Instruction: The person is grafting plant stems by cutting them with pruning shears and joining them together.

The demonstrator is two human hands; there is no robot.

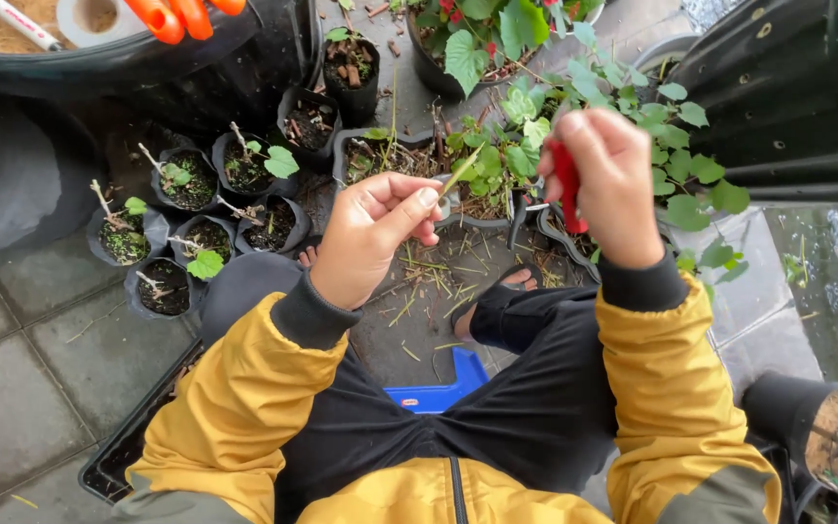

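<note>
Above the littered paving, the left hand [372,233] pinches a thin green cutting [461,173] while the right hand [605,184] grips red-handled pruning shears [566,184]; small black nursery pots [196,218] crowd ten o'clock.

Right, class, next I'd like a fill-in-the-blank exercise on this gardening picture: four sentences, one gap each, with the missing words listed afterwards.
1. The left hand pinches a thin green plant cutting between thumb and ____.
2. The right hand grips garden snips with ____ handles.
3. The small black plastic nursery pots stand on grey paving to the person's ____.
4. The person's jacket sleeves are ____.

Missing words: forefinger; red; left; yellow
</note>
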